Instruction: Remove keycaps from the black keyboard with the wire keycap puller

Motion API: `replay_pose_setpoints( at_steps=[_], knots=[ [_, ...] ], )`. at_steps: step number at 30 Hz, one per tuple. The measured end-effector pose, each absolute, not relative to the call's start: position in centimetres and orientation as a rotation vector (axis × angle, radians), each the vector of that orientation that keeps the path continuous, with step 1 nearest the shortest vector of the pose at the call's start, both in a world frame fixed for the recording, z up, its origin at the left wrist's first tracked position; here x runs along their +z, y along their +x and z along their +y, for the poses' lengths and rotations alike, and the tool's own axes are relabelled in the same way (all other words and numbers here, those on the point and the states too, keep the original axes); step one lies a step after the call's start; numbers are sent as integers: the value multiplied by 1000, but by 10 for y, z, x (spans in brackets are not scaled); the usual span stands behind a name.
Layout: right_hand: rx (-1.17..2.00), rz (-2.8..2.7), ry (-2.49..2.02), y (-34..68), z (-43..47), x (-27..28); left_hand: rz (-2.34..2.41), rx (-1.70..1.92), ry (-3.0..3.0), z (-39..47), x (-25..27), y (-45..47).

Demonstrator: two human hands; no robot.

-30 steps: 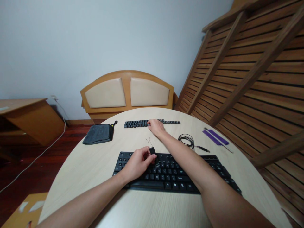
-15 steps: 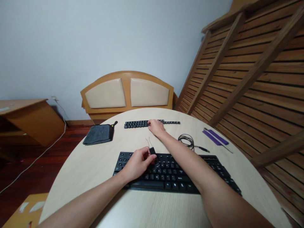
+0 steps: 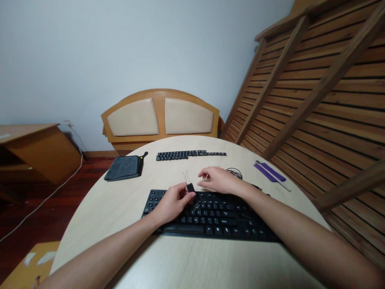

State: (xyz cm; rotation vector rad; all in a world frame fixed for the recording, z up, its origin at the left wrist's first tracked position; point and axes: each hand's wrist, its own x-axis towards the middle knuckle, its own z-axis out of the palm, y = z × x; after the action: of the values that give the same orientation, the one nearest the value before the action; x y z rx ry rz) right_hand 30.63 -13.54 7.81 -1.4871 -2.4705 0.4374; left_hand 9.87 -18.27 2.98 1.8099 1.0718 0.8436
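My left hand (image 3: pixel 172 202) is closed on a wire keycap puller (image 3: pixel 190 187), its black body between thumb and fingers and two thin wire prongs pointing up and away from me. The hand is over the left half of a black keyboard (image 3: pixel 186 229). My right hand (image 3: pixel 217 179) hovers just right of the puller, above the keyboard's far edge, fingers apart and curved, with nothing visible in them. Several loose black keycaps (image 3: pixel 172 155) lie in rows farther back on the table. My right forearm hides the keyboard's right end.
On the round table (image 3: pixel 99 224), a dark grey cloth pouch (image 3: pixel 122 167) lies left. A coiled black cable (image 3: pixel 235 172) sits behind my right wrist. Purple strips (image 3: pixel 270 171) and a thin brush-like tool (image 3: pixel 278 180) lie right. A slatted wooden frame (image 3: pixel 315 100) leans beside the table.
My right hand has left the rows of loose keycaps and come back toward me, beside the puller. My left hand stays on the puller, nearly still.
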Motion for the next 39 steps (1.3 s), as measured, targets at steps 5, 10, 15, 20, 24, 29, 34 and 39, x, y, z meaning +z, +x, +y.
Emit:
replay_pose_setpoints(
  at_steps=[5, 10, 15, 20, 24, 29, 34, 39],
  knots=[
    [797, -2637, -1194, 340, -189, 80, 1031, 851, 1793, -183, 33, 100],
    [826, -2706, -1198, 341, -206, 64, 1042, 852, 1771, -185, 37, 100],
    [797, -2704, -1160, 333, -204, 57, 1058, 860, 1778, -188, 41, 99],
    [737, -2674, -1130, 329, -204, 52, 1070, 850, 1835, -190, 41, 98],
    [712, -2654, -1128, 325, -205, 50, 1082, 838, 1876, -188, 41, 97],
    [683, -2606, -1120, 323, -207, 47, 1052, 824, 1879, -187, 42, 96],
    [697, -2567, -1109, 324, -207, 45, 1039, 795, 1911, -187, 42, 95],
    [674, -2590, -1113, 324, -207, 46, 1044, 731, 2036, -191, 41, 96]
  ],
)
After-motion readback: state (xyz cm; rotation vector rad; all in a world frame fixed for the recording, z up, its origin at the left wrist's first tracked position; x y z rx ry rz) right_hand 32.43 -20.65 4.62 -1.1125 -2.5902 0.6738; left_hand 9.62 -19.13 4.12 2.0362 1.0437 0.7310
